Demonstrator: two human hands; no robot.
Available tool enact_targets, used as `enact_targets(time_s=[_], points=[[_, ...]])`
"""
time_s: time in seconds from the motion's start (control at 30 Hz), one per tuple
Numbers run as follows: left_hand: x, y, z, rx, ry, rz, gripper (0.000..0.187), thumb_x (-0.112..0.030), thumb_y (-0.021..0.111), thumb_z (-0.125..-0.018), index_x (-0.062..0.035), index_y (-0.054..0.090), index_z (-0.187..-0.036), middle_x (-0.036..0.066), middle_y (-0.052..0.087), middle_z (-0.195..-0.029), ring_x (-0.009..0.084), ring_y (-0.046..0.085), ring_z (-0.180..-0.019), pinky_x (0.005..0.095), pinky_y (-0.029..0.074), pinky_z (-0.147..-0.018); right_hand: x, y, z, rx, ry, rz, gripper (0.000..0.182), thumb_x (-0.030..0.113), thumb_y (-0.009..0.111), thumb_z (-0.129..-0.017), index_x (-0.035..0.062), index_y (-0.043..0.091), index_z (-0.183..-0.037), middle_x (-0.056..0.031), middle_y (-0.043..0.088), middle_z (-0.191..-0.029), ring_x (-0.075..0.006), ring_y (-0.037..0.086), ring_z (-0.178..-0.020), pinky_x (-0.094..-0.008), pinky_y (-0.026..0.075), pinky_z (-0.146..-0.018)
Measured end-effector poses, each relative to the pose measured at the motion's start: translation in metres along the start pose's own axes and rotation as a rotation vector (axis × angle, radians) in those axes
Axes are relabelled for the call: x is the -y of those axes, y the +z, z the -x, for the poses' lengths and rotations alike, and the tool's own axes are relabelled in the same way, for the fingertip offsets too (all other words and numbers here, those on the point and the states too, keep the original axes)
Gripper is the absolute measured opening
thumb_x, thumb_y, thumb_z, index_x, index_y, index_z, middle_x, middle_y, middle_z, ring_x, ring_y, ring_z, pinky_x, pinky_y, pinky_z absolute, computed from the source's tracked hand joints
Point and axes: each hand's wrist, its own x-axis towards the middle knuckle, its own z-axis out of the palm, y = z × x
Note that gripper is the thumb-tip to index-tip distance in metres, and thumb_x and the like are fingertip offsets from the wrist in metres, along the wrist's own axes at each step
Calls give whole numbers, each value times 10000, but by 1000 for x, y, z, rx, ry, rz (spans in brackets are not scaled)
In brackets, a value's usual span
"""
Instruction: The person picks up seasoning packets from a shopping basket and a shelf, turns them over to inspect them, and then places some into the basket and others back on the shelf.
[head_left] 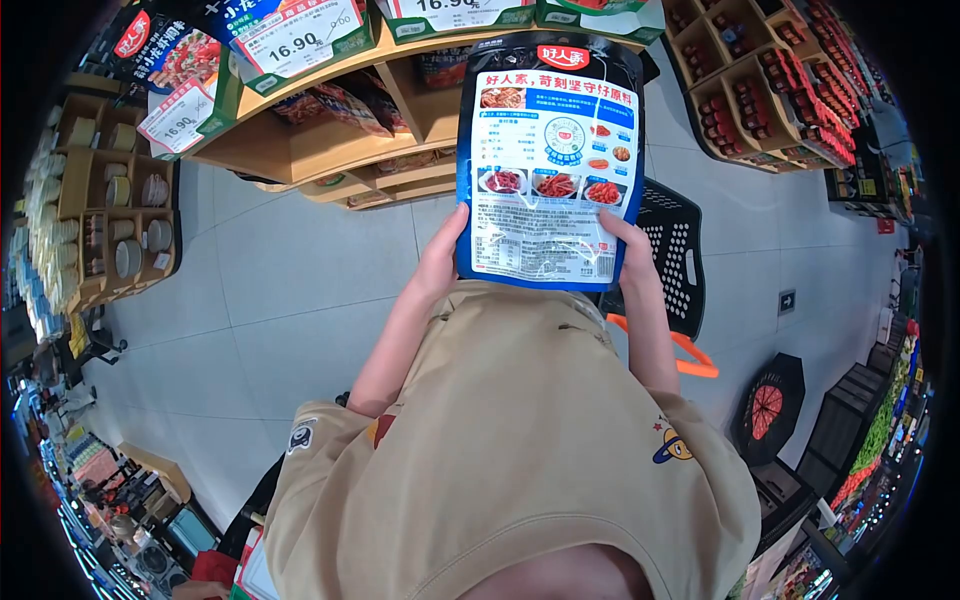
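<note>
A large black and blue seasoning pouch (555, 150) is held up in front of my body, its printed back facing me. White panels on it carry Chinese text, small food pictures and a barcode near the lower right corner. My left hand (443, 250) grips the pouch's lower left edge. On the opposite edge, my right hand (630, 248) holds it with the thumb lying across the front. The fingers behind the pouch are hidden on both sides.
A wooden shelf unit (330, 150) with bagged goods and 16.90 price signs (290, 48) stands ahead. Behind my right arm is a black shopping basket (672, 255) with an orange handle (695, 358). Jars fill shelves (770, 80) at right; bowls line shelves (125, 215) at left.
</note>
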Motion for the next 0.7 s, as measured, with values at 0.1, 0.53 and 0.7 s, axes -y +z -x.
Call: enact_targets(time_s=[0.1, 0.53, 0.7], points=[[0, -1, 1, -9, -1, 19, 462, -332, 289, -882, 33, 381, -1150, 127, 474, -1119, 173, 468, -1016, 285, 353, -874, -1, -2, -1, -10, 6, 2, 430, 143, 529, -761, -51, 389, -1118, -165, 517, -1032, -222, 557, -883, -318, 467, -749], [-2, -1, 3, -36, -4, -4, 454, -334, 302, -879, 35, 403, -1124, 122, 496, -1083, 163, 487, -985, 275, 369, -851, -1, 0, 0, -16, 8, 24, 427, 140, 532, -755, -51, 395, -1111, -169, 524, -1016, -222, 565, -863, -314, 478, -729], [-1, -1, 4, -36, -6, -2, 447, -331, 309, -878, 33, 409, -1117, 120, 503, -1074, 158, 493, -972, 274, 372, -846, -3, 1, 0, -3, 11, 14, 431, 137, 531, -756, -54, 390, -1116, -173, 520, -1023, -226, 562, -872, -320, 475, -736]])
